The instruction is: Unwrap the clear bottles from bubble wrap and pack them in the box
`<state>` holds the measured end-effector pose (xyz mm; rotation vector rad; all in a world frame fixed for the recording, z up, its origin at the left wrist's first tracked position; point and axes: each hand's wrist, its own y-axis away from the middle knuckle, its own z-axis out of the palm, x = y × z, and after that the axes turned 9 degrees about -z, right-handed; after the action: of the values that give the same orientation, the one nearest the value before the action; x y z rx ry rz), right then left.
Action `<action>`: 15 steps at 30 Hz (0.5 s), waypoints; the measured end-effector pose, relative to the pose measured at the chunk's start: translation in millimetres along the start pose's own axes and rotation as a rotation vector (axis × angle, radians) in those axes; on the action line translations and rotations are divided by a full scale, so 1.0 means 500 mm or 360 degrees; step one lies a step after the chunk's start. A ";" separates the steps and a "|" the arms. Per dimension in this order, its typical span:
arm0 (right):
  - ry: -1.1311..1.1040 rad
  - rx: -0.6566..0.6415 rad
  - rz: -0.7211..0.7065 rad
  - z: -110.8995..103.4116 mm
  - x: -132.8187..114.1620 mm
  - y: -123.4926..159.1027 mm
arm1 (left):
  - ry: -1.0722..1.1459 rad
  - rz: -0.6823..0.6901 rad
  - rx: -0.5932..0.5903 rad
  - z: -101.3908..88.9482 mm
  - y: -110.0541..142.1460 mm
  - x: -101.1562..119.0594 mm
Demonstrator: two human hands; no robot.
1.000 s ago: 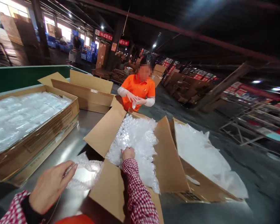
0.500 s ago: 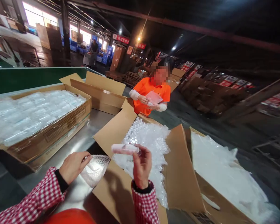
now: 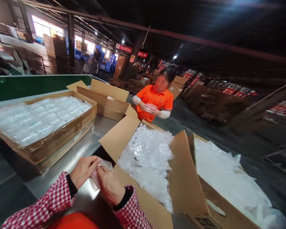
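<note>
Both hands meet over the metal table at a small bubble wrap bag point(image 3: 106, 164). My left hand point(image 3: 84, 171) pinches the bag's upper edge between thumb and fingers. My right hand point(image 3: 111, 184) is closed against the bag from the other side, its fingertips partly hidden. Something pinkish shows through the wrap below the hands; the pale pink cylinder seen earlier is not plainly visible. Just right of my hands, an open carton point(image 3: 120, 136) holds a heap of clear bubble wrap bags point(image 3: 147, 152).
At left stands a carton point(image 3: 62, 143) packed with clear wrapped items on the metal table point(image 3: 101, 125). Behind is another open carton point(image 3: 105, 103); at right, a carton filled with white bags point(image 3: 224, 171). A co-worker in orange point(image 3: 154, 98) handles a pinkish item across the table.
My right hand has moved left and down from above the carton to the bag at my left hand. The pale pink cylinder it held is now out of sight.
</note>
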<state>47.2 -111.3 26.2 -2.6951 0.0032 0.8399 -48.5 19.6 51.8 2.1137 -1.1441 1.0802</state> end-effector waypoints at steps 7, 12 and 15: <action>-0.0955 0.0954 0.0230 -0.009 0.064 0.083 | 0.0650 -0.0246 -0.0078 -0.033 0.007 -0.007; -0.1310 0.0623 0.0417 0.055 0.111 0.040 | 0.0732 -0.0166 -0.0115 -0.057 0.012 0.011; -0.1199 0.0686 0.0446 0.057 0.101 -0.001 | 0.0717 -0.0172 -0.0068 -0.067 0.010 0.006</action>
<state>73.5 -97.9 -23.8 -1.8754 0.3508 1.6675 -65.5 39.8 73.5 1.7513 -0.8187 1.3745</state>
